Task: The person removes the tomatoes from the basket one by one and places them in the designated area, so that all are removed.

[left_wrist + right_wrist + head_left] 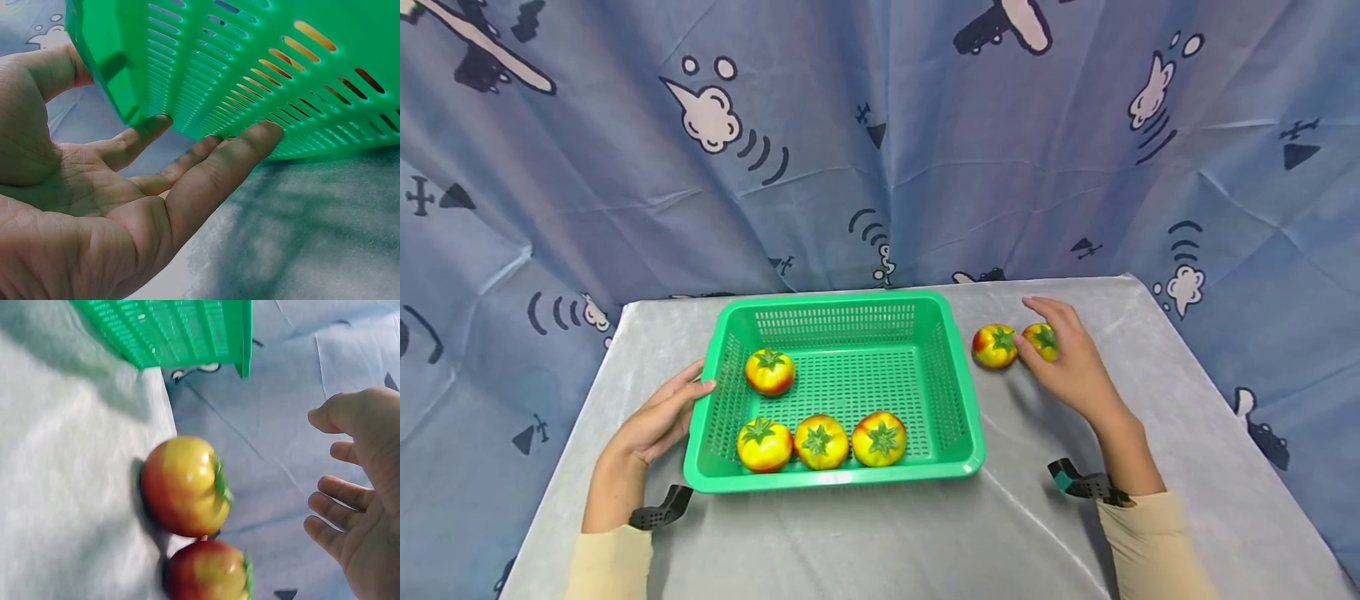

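Observation:
A green plastic basket (842, 479) with slotted walls stands on the table. Several yellow-and-red tomatoes lie inside: one tomato (770, 372) farther back, and a row along the near wall with one tomato (879, 439) at its right end. My left hand (662, 417) holds the basket's left side, thumb at the rim and fingers (219, 169) against the outer wall. To the right of the basket lie two more tomatoes, the nearer-left tomato (995, 347) and another tomato (1041, 340) partly hidden by my right hand (1063, 358). That hand hovers over them, fingers spread, holding nothing.
A grey cloth covers the table (850, 550). Behind it hangs a blue patterned curtain (880, 150), close to the table's back edge. A black wrist strap (1086, 483) sits on the right wrist, another black strap (662, 508) on the left.

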A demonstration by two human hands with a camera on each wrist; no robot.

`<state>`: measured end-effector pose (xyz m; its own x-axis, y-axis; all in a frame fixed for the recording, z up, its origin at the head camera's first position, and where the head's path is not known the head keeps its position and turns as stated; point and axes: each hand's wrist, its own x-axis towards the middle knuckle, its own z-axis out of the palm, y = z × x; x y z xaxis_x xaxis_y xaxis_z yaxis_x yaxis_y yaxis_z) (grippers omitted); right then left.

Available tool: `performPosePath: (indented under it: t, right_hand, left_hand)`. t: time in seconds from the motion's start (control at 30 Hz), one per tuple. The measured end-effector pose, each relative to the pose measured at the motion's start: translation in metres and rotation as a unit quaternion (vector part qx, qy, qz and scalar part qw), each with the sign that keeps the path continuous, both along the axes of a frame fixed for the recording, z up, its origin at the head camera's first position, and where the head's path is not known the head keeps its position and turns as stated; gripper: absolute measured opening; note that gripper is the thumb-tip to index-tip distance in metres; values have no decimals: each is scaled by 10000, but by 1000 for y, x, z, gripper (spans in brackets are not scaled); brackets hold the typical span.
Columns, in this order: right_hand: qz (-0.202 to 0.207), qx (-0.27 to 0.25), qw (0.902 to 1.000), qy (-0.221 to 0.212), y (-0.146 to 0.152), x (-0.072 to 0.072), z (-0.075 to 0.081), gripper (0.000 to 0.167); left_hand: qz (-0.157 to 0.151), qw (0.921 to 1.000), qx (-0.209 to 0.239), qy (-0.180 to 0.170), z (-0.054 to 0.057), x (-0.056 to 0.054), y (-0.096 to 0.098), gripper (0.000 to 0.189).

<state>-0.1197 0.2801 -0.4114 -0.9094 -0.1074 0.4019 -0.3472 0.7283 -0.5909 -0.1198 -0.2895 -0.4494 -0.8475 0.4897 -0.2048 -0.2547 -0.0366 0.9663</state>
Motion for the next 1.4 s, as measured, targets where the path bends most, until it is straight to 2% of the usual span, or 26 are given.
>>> performPosePath:
  t: [0.3, 0.6, 0.8, 1.07, 1.4]
  right_hand:
    - [327, 271, 9990, -171, -28, -2, 30, 61]
    - [1109, 579, 9904, -591, -69, -12, 51, 60]
    - [1503, 927, 9807, -840, -91, -16, 61, 60]
    - [1860, 1187, 9709, -934, -113, -22, 70, 62]
    - [2322, 1222, 9580, -1159, -144, -32, 70, 59]
  left_hand:
    - [-28, 10000, 42, 0, -2, -1, -1, 73]
    - [29, 10000, 47, -43, 2, -1, -1, 73]
    - [43, 10000, 8, -16, 1, 0, -2, 73]
    - [56, 9999, -118, -22, 0, -1, 0, 73]
    - [14, 9999, -137, 25, 2, -1, 0, 72]
